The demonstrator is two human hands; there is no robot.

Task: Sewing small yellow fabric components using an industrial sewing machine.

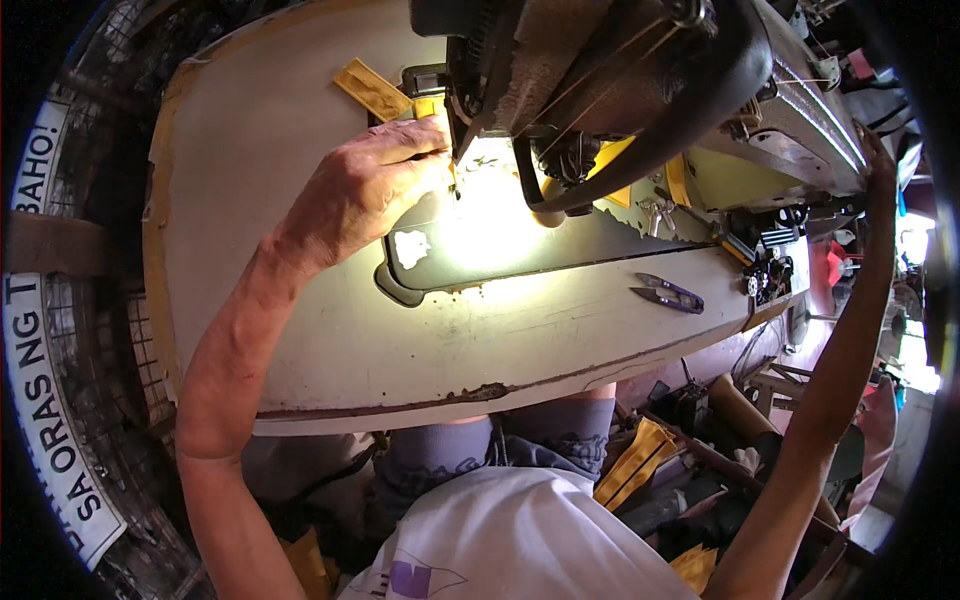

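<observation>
My left hand [375,180] is at the needle end of a dark sewing machine [600,80]. Its fingers are pressed together on a yellow strip [430,106], their tips partly lost in the lamp's glare. Just beyond them, another part of yellow material [370,90] lies at a slant on the table; I cannot tell whether the two are joined. Far to the right, my right hand [878,160] reaches up to the end of the machine's body. Its fingers are dark and mostly hidden there.
Thread snips [668,293] lie on the pale sewing table [330,350], right of the bright machine bed. A yellow-handled tool [735,245] and small metal parts [655,212] sit farther right. Yellow pieces [637,462] are below the table. A curved black bar [690,130] crosses before the machine.
</observation>
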